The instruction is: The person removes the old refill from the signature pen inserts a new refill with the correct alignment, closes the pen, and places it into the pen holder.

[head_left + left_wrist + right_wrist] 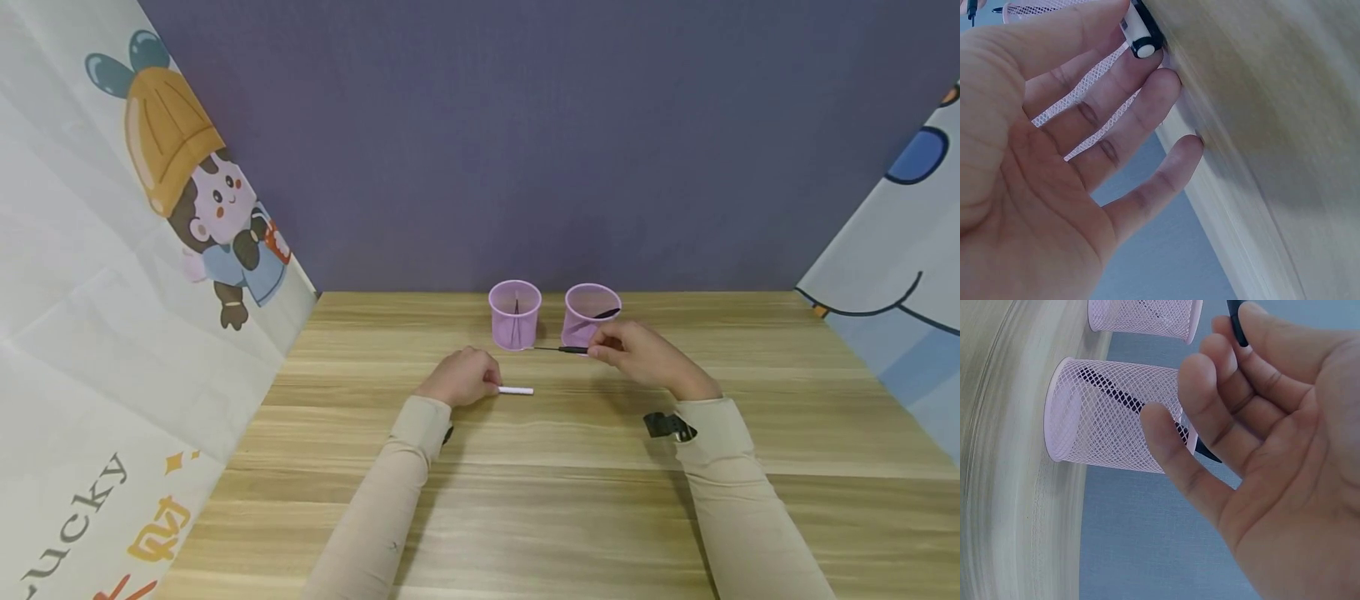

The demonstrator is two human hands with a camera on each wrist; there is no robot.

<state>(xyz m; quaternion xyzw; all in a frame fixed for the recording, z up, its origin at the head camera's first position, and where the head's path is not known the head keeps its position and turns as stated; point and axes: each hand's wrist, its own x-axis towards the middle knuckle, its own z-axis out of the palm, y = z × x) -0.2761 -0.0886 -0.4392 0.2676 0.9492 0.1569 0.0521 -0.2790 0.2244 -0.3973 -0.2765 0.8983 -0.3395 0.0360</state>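
My left hand [463, 377] pinches one end of a white pen [517, 391] that lies level, low over the table and pointing right. Seen from the left wrist, a black part runs along the pen's white body [1139, 28]. My right hand [641, 357] pinches a slim tool with a black handle [573, 350] and a thin shaft, like a small screwdriver; its tip points left, in front of the cups. Two pink mesh cups stand side by side: the left cup [504, 327] has thin dark items inside, the right cup [1116, 415] a black-handled item leaning over its rim.
The wooden table [525, 517] runs back to a dark blue-grey panel [540, 150] close behind the cups. Printed cloths hang at the left [90, 250] and right [892, 275]. A black strap [662, 426] sticks out by the right wrist.
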